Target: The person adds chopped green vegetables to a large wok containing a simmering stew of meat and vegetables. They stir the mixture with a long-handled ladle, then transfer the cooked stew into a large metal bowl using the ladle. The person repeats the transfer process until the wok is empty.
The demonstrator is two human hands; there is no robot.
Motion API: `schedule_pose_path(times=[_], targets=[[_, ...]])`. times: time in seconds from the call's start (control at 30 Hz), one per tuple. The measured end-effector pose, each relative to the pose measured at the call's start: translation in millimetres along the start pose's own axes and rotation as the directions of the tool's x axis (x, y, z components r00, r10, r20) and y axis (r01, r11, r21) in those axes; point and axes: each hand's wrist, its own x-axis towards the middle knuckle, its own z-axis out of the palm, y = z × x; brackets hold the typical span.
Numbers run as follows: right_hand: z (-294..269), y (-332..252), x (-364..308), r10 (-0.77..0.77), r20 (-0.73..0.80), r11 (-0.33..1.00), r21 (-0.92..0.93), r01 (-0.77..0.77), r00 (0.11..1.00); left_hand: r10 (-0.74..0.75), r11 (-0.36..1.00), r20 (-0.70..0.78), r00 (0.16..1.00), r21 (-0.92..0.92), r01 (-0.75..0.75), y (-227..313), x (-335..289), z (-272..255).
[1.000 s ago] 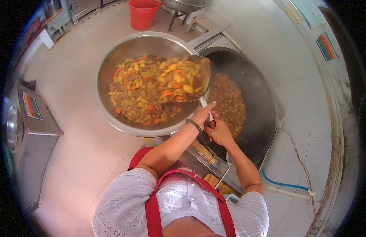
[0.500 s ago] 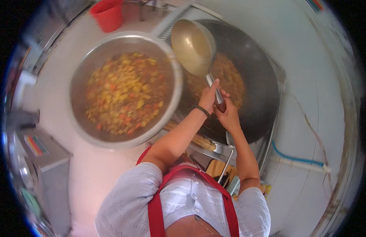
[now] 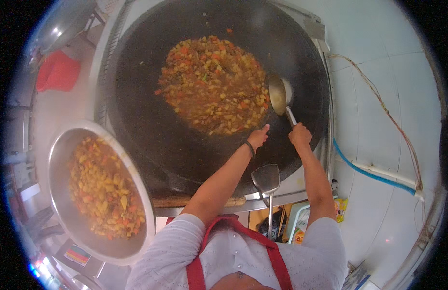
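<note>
My right hand (image 3: 300, 135) is closed around the handle of a large metal ladle (image 3: 276, 94), whose bowl rests low in the right side of a big dark wok (image 3: 146, 92), beside the food. In the wok's middle lies a brown stew (image 3: 214, 87) of diced yellow and orange pieces. Over the wok's near part, apart from the ladle, my left hand (image 3: 257, 138) holds nothing; its thumb sticks out and its other fingers are partly hidden. A wide metal bowl (image 3: 59, 193) with similar diced food (image 3: 105, 186) is at the left, tilted in view.
A metal wok spatula (image 3: 266, 180) lies across the wok's near rim, close to my right forearm. Along that edge runs a wooden piece (image 3: 209, 202). A red bucket (image 3: 58, 71) stands at the far left. Blue hose (image 3: 374, 170) and a cable (image 3: 378, 92) run along the right wall.
My left hand has let go of the ladle. The ladle has come down from above the wok to its right side in my right hand. The view has shifted toward the wok.
</note>
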Motion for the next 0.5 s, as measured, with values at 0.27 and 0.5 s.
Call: schedule_pose_path(times=[0.27, 0.5], targets=[[103.7, -103.0, -28.7, -0.24, 0.035, 0.79, 0.588, 0.175, 0.97, -0.015, 0.881, 0.071, 0.997, -0.47, 0.047, -52.2, 110.1, -59.5], [156.8, -232.4, -25.7, -0.607, 0.329, 0.513, 0.858, 0.04, 0.723, -0.067, 0.854, -0.369, 0.927, -0.502, -0.139, -28.8, 70.4, -210.5]])
